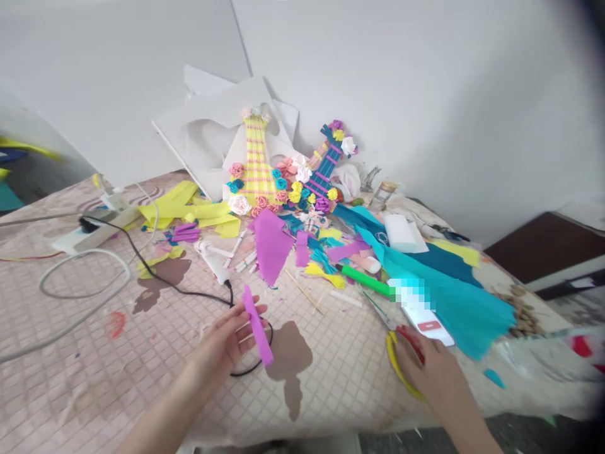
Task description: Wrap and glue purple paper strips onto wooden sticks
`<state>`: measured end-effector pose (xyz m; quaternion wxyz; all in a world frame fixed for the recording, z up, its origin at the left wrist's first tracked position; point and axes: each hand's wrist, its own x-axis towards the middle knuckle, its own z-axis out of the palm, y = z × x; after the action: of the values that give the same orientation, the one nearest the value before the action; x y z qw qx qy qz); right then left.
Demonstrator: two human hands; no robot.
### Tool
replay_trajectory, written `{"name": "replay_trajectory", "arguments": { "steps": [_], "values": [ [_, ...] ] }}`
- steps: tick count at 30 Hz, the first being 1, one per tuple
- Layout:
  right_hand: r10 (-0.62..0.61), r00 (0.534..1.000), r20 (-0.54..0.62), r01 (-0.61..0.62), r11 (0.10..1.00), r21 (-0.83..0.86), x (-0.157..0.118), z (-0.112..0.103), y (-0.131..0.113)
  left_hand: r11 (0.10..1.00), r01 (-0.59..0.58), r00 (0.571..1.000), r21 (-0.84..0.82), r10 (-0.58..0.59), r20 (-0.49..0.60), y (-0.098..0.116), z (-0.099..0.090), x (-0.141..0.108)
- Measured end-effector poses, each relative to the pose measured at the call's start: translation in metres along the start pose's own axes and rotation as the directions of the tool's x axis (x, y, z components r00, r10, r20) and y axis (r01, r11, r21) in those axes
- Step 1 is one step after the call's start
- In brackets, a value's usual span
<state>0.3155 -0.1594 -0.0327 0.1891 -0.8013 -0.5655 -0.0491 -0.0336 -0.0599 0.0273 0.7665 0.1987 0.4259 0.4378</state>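
Presumably preparing cuts, our left hand [230, 333] holds a purple paper strip [256, 328]; our right hand [433, 364], closure unclear, should secure red-and-yellow-handled metal scissors [391, 325].

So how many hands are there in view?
2: the left hand, front centre, holding a purple strip; the right hand, front right, on the scissors. No others show.
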Motion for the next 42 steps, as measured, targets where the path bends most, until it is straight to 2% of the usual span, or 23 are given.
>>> {"name": "replay_trajectory", "arguments": {
  "steps": [2,5,7,10,12,14,15,16,18,20,21,22,26,31,35,42],
  "values": [
    [0.006,1.000,-0.001,-0.007,0.991,-0.135,-0.016,0.005,0.023,1.000,0.030,0.999,0.002,-0.030,-0.012,0.001,0.004,0.008],
    [-0.026,1.000,0.017,0.028,0.987,-0.161,-0.024,0.011,0.035,0.998,0.054,0.999,0.018,-0.054,-0.007,0.001,0.012,0.017],
    [-0.030,0.998,0.056,0.036,0.994,-0.101,-0.022,0.009,0.034,0.999,0.040,0.999,0.033,-0.041,0.033,0.000,0.018,0.020],
    [0.020,0.995,0.095,-0.022,0.999,0.028,-0.021,-0.006,0.030,0.996,0.013,0.998,0.086,-0.019,0.067,0.000,0.028,0.020],
    [0.080,0.987,0.142,-0.102,0.983,0.153,-0.024,-0.019,0.024,0.990,-0.013,0.998,0.142,0.003,0.069,0.001,0.033,0.020],
    [0.158,0.961,0.227,-0.227,0.919,0.322,-0.030,-0.029,0.011,0.982,-0.048,0.996,0.185,0.033,0.082,0.003,0.036,0.021],
    [0.185,0.941,0.283,-0.296,0.856,0.424,-0.032,-0.031,0.000,0.978,-0.063,0.995,0.200,0.045,0.091,0.003,0.037,0.022],
    [0.182,0.936,0.303,-0.330,0.757,0.564,-0.033,-0.032,-0.013,0.974,-0.075,0.993,0.215,0.055,0.101,0.003,0.039,0.024],
    [0.056,0.935,0.350,-0.337,0.449,0.828,-0.031,-0.027,-0.045,0.963,-0.095,0.991,0.251,0.068,0.114,0.002,0.042,0.027],
    [-0.085,0.933,0.351,-0.331,0.185,0.925,-0.022,-0.017,-0.077,0.949,-0.118,0.987,0.291,0.080,0.138,-0.001,0.047,0.029],
    [-0.089,0.942,0.324,-0.315,0.100,0.944,-0.016,-0.012,-0.093,0.942,-0.129,0.984,0.309,0.083,0.157,-0.003,0.049,0.030],
    [-0.109,0.944,0.312,-0.306,0.070,0.949,-0.009,-0.006,-0.106,0.935,-0.142,0.981,0.324,0.088,0.175,-0.005,0.051,0.031],
    [-0.120,0.947,0.298,-0.297,0.027,0.954,0.019,0.010,-0.147,0.900,-0.225,0.966,0.373,0.155,0.209,-0.012,0.056,0.032],
    [-0.120,0.939,0.323,-0.323,0.026,0.946,0.045,0.017,-0.177,0.857,-0.307,0.946,0.415,0.225,0.234,-0.011,0.053,0.036],
    [-0.127,0.932,0.340,-0.339,0.027,0.940,0.066,0.021,-0.192,0.843,-0.325,0.941,0.428,0.245,0.233,-0.001,0.053,0.045],
    [-0.110,0.930,0.351,-0.354,-0.006,0.935,0.108,0.033,-0.203,0.863,-0.269,0.954,0.428,0.177,0.243,0.009,0.060,0.069]
  ]
}}
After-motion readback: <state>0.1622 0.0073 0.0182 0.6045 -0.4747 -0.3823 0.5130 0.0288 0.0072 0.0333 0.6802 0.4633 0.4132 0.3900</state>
